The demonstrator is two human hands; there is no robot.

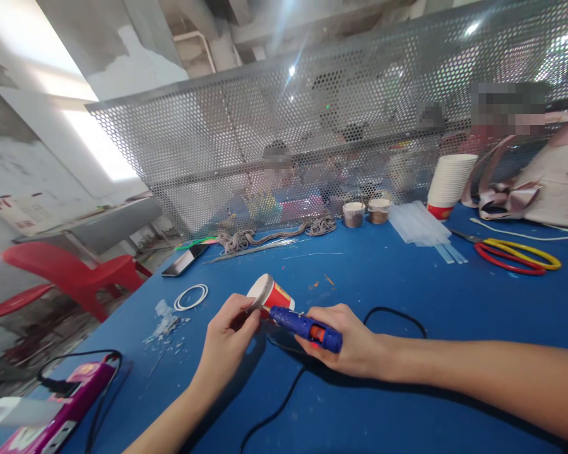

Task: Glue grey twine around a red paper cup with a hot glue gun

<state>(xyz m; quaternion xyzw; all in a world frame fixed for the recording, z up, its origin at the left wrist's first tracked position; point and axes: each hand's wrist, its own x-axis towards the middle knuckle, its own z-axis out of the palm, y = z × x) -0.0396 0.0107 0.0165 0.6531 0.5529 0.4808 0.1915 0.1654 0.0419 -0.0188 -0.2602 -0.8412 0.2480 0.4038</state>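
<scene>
Cup: red-and-white paper cup [271, 294] lying on its side, base facing the camera.
Left hand [230, 337]: grips the cup.
Right hand [348, 340]: clasps one blue plastic glue gun [305, 327], its nozzle at the cup.
Count: two small brown jars [366, 213].

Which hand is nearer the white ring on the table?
Left: the left hand is just right of the white ring; right hand, holding a blue glue gun, lies farther right.

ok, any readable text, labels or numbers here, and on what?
No text is readable.
red paper cup in the left hand: yellow print, too small.
blue glue gun in the right hand: no label shows.
white box, far left: red marks, blurred.
pink power strip: markings blurred.
</scene>
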